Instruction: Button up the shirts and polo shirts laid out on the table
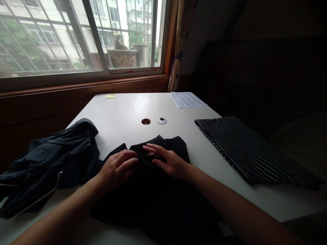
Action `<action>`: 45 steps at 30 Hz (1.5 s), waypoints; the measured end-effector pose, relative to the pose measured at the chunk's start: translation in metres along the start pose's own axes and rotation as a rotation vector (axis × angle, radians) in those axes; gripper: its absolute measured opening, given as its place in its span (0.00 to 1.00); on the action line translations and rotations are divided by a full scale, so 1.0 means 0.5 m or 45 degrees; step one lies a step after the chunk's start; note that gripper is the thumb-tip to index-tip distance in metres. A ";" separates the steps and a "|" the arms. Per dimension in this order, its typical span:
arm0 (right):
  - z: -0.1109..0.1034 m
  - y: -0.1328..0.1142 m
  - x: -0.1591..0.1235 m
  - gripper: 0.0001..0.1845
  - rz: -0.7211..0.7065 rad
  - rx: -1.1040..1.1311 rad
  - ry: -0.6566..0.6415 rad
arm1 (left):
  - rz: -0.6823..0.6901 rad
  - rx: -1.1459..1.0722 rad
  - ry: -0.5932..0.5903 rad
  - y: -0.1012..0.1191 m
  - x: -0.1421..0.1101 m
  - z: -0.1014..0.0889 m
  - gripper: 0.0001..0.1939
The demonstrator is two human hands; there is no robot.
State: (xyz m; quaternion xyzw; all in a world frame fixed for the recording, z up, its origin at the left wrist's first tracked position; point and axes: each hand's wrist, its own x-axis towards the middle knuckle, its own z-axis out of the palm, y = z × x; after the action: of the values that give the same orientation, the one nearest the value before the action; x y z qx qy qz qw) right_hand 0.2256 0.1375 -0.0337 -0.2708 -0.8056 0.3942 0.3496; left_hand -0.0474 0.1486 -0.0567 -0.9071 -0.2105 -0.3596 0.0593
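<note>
In the head view, the black garment [153, 199] was bunched on the desk [122, 110], toward its near edge. The left hand [114, 169] had bent fingers on the far end, the right hand [172, 163] looser, parted ones; couldn't tell if either actually pinched cloth. Looked like the step was neatening that end; next move probably wanted a light two-handed grip.

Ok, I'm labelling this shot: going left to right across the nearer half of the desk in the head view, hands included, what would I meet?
Dark blue garment → left hand → right hand → dark striped cloth. The black garment overlaps both hands, so I left it out.
</note>
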 end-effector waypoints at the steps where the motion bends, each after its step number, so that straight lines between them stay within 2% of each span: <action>1: 0.001 -0.001 0.000 0.33 -0.001 0.022 -0.037 | 0.004 0.027 -0.032 0.000 0.000 0.001 0.20; 4: 0.005 0.005 -0.001 0.31 0.005 0.089 -0.074 | -0.033 0.119 -0.171 0.003 0.004 0.003 0.25; 8: 0.009 0.026 -0.002 0.24 0.020 0.116 0.029 | -0.081 0.172 -0.354 0.006 0.011 0.007 0.28; 11: 0.007 0.033 0.000 0.16 0.066 -0.011 0.053 | -0.100 0.172 -0.434 0.008 0.013 0.008 0.23; 14: 0.002 0.026 0.001 0.10 0.104 -0.082 -0.017 | -0.130 0.135 -0.457 0.009 0.017 0.007 0.18; 16: 0.000 0.021 0.001 0.07 0.061 -0.121 -0.066 | -0.147 0.105 -0.494 0.009 0.021 0.005 0.16; 20: -0.006 0.014 -0.001 0.07 -0.085 -0.145 -0.141 | -0.133 0.058 -0.602 0.009 0.030 0.003 0.10; 23: -0.015 0.010 -0.004 0.08 -0.122 -0.169 -0.156 | -0.160 0.061 -0.599 0.008 0.033 0.003 0.08; 28: -0.033 0.012 -0.012 0.09 -0.114 -0.297 -0.154 | -0.306 0.139 -0.457 -0.001 0.027 -0.006 0.06; 33: -0.046 0.021 -0.016 0.12 -0.140 -0.473 -0.171 | -0.551 0.191 -0.165 -0.032 0.014 -0.038 0.05; 38: -0.069 0.020 -0.014 0.14 -0.177 -0.836 -0.199 | -0.708 0.216 0.150 -0.065 0.008 -0.093 0.05; 43: -0.091 0.033 -0.020 0.08 -0.076 -1.114 -0.032 | -0.804 0.279 0.423 -0.099 -0.002 -0.142 0.04; 45: -0.094 0.052 -0.025 0.13 0.030 -1.210 0.066 | -0.831 0.330 0.468 -0.115 -0.010 -0.150 0.04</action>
State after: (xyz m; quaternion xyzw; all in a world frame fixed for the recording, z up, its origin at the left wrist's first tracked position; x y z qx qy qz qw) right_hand 0.2738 0.1638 -0.0386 -0.4194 -0.8847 -0.0209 0.2025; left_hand -0.1224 0.1795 -0.0076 -0.6980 -0.5174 -0.4863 0.0924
